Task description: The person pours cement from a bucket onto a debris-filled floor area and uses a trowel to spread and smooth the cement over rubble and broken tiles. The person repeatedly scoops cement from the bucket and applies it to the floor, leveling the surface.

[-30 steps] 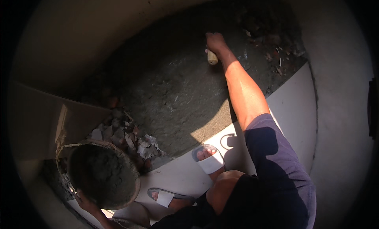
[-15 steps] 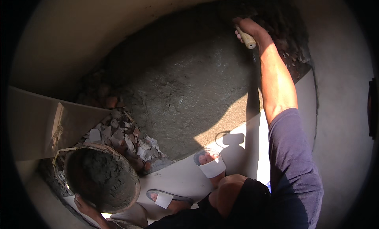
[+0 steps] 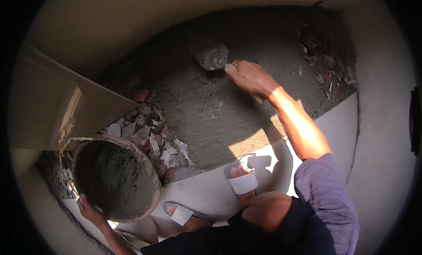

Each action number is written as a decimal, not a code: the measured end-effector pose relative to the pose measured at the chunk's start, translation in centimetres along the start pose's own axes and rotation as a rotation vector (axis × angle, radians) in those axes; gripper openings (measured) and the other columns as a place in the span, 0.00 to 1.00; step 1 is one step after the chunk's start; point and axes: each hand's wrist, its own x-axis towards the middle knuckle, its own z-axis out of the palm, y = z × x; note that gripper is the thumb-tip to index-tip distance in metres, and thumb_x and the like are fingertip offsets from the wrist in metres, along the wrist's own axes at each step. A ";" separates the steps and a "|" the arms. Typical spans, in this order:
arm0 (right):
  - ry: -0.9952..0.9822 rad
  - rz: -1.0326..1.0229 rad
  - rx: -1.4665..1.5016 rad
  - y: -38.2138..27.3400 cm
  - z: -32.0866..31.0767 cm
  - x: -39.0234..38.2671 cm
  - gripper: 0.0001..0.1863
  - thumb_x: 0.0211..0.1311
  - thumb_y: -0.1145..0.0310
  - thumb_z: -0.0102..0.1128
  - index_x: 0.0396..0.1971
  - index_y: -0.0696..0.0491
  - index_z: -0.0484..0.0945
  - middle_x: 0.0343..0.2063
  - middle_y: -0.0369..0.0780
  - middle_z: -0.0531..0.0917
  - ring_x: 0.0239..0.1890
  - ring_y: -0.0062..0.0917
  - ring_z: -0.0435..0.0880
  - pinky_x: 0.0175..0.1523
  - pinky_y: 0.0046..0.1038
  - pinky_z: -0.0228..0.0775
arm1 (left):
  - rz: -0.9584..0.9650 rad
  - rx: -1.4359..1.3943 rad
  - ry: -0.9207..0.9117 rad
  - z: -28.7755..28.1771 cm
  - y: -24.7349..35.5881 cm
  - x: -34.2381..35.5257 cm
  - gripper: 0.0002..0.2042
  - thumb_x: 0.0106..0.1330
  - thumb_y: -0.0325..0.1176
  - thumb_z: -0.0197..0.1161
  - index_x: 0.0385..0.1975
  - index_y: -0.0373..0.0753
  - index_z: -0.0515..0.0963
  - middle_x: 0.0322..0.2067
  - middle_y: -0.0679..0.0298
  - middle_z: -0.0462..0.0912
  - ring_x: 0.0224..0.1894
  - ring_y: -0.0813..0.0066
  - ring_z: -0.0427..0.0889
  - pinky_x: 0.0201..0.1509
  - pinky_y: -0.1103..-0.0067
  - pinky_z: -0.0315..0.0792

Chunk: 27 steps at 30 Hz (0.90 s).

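My right hand (image 3: 252, 79) is closed around the handle of a trowel, whose flat metal blade (image 3: 212, 56) lies over the wet grey mortar (image 3: 206, 127) on the floor. Most of the handle is hidden inside the fist; a bit of its wooden end shows under the wrist. At the lower left, my left hand (image 3: 91, 212) grips the near left rim of a round bucket (image 3: 154, 184). The bucket is tilted, has a rope handle, and holds a heap of wet mortar (image 3: 116, 167).
Broken tile and brick rubble (image 3: 151, 140) lies between bucket and mortar. More rubble (image 3: 325, 61) is in the far right corner. A smooth panel (image 3: 96, 101) juts in from the left. My sandalled feet (image 3: 242, 178) stand on pale tile near the mortar's edge. Walls curve around.
My right hand has moved left and nearer from the far right corner, bringing the trowel blade into sight over the mortar. My left hand stays at the bucket's rim.
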 end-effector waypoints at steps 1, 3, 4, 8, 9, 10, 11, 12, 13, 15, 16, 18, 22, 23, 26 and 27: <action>0.059 0.019 -0.174 0.4 -0.5 -0.5 0.23 0.64 0.54 0.43 0.37 0.61 0.77 0.38 0.56 0.83 0.43 0.51 0.82 0.50 0.45 0.72 | 0.051 0.027 -0.004 0.0 0.2 -0.2 0.18 0.72 0.44 0.52 0.32 0.31 0.73 0.28 0.66 0.72 0.33 0.75 0.67 0.42 0.77 0.64; 0.174 -0.062 -0.228 1.0 -1.5 -0.4 0.17 0.63 0.58 0.50 0.38 0.59 0.74 0.36 0.55 0.83 0.44 0.51 0.81 0.48 0.49 0.72 | 0.003 0.025 0.001 -0.1 0.4 -0.4 0.18 0.72 0.44 0.53 0.31 0.32 0.72 0.27 0.67 0.71 0.33 0.76 0.66 0.41 0.78 0.63; 0.276 -0.175 -0.292 1.0 -1.7 0.3 0.16 0.61 0.61 0.56 0.39 0.59 0.72 0.34 0.54 0.83 0.42 0.52 0.81 0.46 0.49 0.73 | 0.045 0.020 -0.007 -0.2 0.4 -0.4 0.18 0.72 0.44 0.53 0.30 0.33 0.72 0.26 0.67 0.70 0.32 0.77 0.66 0.40 0.79 0.63; 0.249 -0.326 -0.448 -0.6 -1.3 5.7 0.14 0.63 0.60 0.56 0.41 0.55 0.73 0.35 0.50 0.84 0.38 0.49 0.83 0.42 0.48 0.75 | -0.028 0.011 -0.010 -0.3 0.4 -0.5 0.17 0.71 0.44 0.55 0.29 0.34 0.70 0.25 0.68 0.69 0.32 0.78 0.65 0.39 0.79 0.62; 0.246 -0.386 -0.463 -1.4 -0.4 7.3 0.15 0.63 0.60 0.56 0.42 0.54 0.73 0.35 0.50 0.84 0.38 0.49 0.83 0.41 0.47 0.75 | -0.033 0.022 -0.008 -0.3 0.4 -0.5 0.17 0.71 0.44 0.55 0.29 0.34 0.70 0.25 0.69 0.68 0.31 0.78 0.64 0.39 0.79 0.62; 0.240 -0.436 -0.484 -2.1 0.6 8.9 0.16 0.63 0.59 0.55 0.44 0.53 0.74 0.35 0.49 0.84 0.38 0.48 0.83 0.40 0.46 0.76 | -0.012 0.035 0.006 -0.3 0.4 -0.6 0.17 0.71 0.44 0.55 0.29 0.34 0.70 0.25 0.69 0.68 0.31 0.78 0.64 0.39 0.79 0.62; 0.246 -0.447 -0.510 -3.0 1.6 10.6 0.16 0.64 0.58 0.55 0.45 0.52 0.74 0.35 0.48 0.84 0.38 0.47 0.83 0.40 0.45 0.76 | 0.044 0.051 0.005 -0.3 0.4 -0.7 0.17 0.71 0.43 0.55 0.29 0.34 0.70 0.25 0.69 0.68 0.31 0.78 0.64 0.39 0.79 0.62; 0.250 -0.444 -0.542 -3.5 2.5 12.2 0.16 0.64 0.57 0.54 0.47 0.50 0.75 0.35 0.48 0.84 0.38 0.46 0.83 0.40 0.44 0.77 | 0.002 0.049 0.020 -0.2 0.6 -0.8 0.17 0.72 0.43 0.55 0.29 0.34 0.70 0.25 0.69 0.68 0.31 0.78 0.64 0.39 0.79 0.62; 0.206 -0.396 -0.581 -3.1 2.7 13.1 0.17 0.65 0.56 0.53 0.48 0.49 0.76 0.36 0.47 0.84 0.38 0.45 0.84 0.41 0.43 0.77 | -0.003 0.047 0.021 -0.2 0.7 -0.9 0.16 0.72 0.43 0.54 0.29 0.34 0.70 0.25 0.69 0.68 0.31 0.78 0.64 0.39 0.79 0.62; 0.234 -0.329 -0.589 -0.1 1.3 14.3 0.16 0.64 0.59 0.52 0.48 0.48 0.78 0.40 0.45 0.85 0.42 0.42 0.85 0.45 0.41 0.78 | 0.010 0.062 0.013 -0.1 0.9 -1.0 0.16 0.72 0.42 0.54 0.29 0.33 0.70 0.25 0.69 0.68 0.32 0.78 0.63 0.39 0.79 0.62; 0.255 -0.350 -0.573 1.8 0.6 14.8 0.15 0.64 0.61 0.51 0.47 0.48 0.79 0.42 0.44 0.85 0.43 0.40 0.85 0.47 0.41 0.78 | 0.021 0.079 0.013 -0.1 1.0 -1.1 0.16 0.72 0.42 0.53 0.29 0.33 0.70 0.25 0.69 0.68 0.32 0.78 0.63 0.39 0.79 0.62; 0.326 -0.355 -0.618 8.5 -3.5 14.1 0.17 0.66 0.56 0.50 0.52 0.40 0.77 0.46 0.42 0.84 0.47 0.39 0.84 0.48 0.41 0.78 | -0.022 0.159 0.022 -0.3 0.9 -1.2 0.17 0.72 0.43 0.52 0.32 0.32 0.71 0.27 0.66 0.70 0.34 0.75 0.65 0.42 0.77 0.63; 0.383 -0.111 -0.713 22.3 -11.2 11.2 0.20 0.63 0.51 0.54 0.54 0.36 0.77 0.47 0.43 0.83 0.48 0.42 0.82 0.51 0.43 0.75 | 0.005 0.202 -0.006 -1.1 -0.2 -0.9 0.21 0.73 0.46 0.50 0.39 0.28 0.73 0.35 0.56 0.75 0.39 0.66 0.69 0.50 0.73 0.65; 0.349 0.030 -0.735 24.7 -12.6 10.4 0.20 0.63 0.51 0.54 0.54 0.36 0.76 0.48 0.43 0.83 0.49 0.42 0.82 0.52 0.43 0.74 | 0.039 0.217 0.035 -1.0 -0.8 -0.8 0.21 0.72 0.46 0.50 0.40 0.27 0.73 0.36 0.55 0.75 0.41 0.64 0.69 0.53 0.72 0.64; 0.437 0.376 -0.682 29.0 -15.7 7.3 0.20 0.63 0.53 0.54 0.54 0.40 0.76 0.49 0.45 0.82 0.50 0.43 0.81 0.53 0.44 0.73 | -0.036 0.265 -0.008 -1.9 -2.3 0.2 0.23 0.73 0.45 0.49 0.45 0.26 0.73 0.40 0.50 0.77 0.45 0.59 0.72 0.55 0.70 0.64; 0.464 0.475 -0.629 29.5 -15.9 6.5 0.20 0.63 0.53 0.54 0.54 0.42 0.75 0.50 0.45 0.81 0.50 0.43 0.81 0.53 0.44 0.73 | -0.015 0.292 0.013 -2.2 -2.9 0.4 0.23 0.73 0.45 0.49 0.46 0.26 0.74 0.42 0.48 0.77 0.46 0.57 0.72 0.56 0.69 0.64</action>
